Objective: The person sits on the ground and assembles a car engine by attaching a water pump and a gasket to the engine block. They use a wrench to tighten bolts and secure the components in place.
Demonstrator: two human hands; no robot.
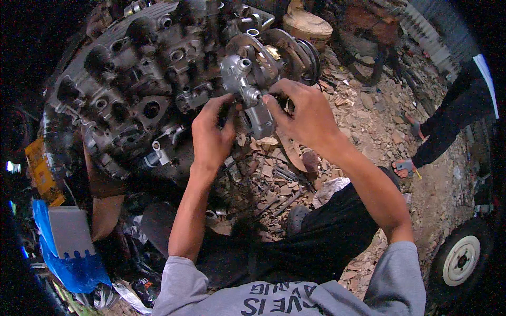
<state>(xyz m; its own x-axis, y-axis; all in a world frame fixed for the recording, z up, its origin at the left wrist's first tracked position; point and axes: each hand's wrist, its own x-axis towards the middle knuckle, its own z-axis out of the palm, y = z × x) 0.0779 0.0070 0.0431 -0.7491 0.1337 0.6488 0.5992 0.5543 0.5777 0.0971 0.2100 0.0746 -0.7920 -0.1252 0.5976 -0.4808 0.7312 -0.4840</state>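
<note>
A grey metal casting (pixel 258 118) is grasped by the fingers of 2 hands, left (pixel 212 129) and right (pixel 305 113), at the right edge of a heap of engine parts (pixel 147 68). Metal discs (pixel 295 52) crowd that edge; a tan tub (pixel 307 32), contents unclear, stands beyond. Rubble (pixel 358 118) spreads right of the heap.

The light is uneven: the rubble ground (pixel 379 121) looks rather bright, while beyond its left edge the metal parts (pixel 145 95) are dim and somewhat blurred. Grain speckles the dark zones; toward the black rim, shapes bend.
</note>
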